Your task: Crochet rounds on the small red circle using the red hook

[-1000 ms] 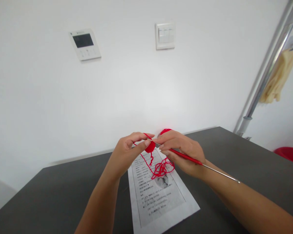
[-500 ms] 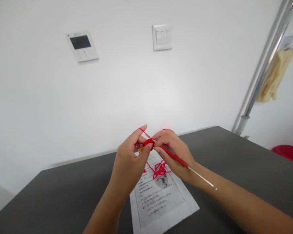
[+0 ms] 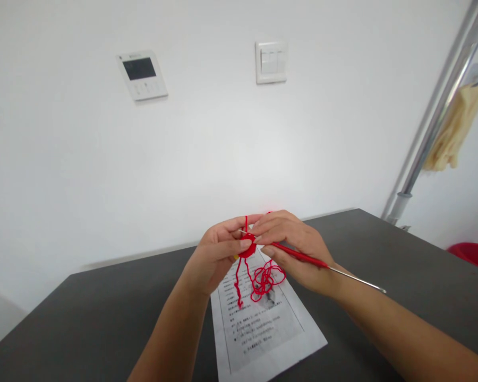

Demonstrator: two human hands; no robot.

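Observation:
My left hand [image 3: 219, 249] pinches a small round red crochet piece [image 3: 247, 246] between thumb and fingers. A strand of red yarn runs up over its index finger. In my right hand [image 3: 292, 246] is a crochet hook [image 3: 302, 256] with a red handle and metal ends; its far tip lies at the piece's upper edge, and the other end sticks out past my wrist. Two red strands hang below the piece. Loose red yarn [image 3: 265, 281] lies tangled on a printed sheet [image 3: 271, 345]. A bit of yellow shows under my left thumb, its kind unclear.
The dark table [image 3: 123, 318] meets a white wall bearing a panel with a screen [image 3: 143, 74] and a switch plate [image 3: 271, 62]. At right are a metal pole [image 3: 438, 116], a hanging yellowish glove-like item [image 3: 458, 130] and a red curved object [image 3: 472, 255].
My left hand has turned, so the red piece faces me more and its strands hang free. The hook lies at a flatter angle, its rear end shifted right and up.

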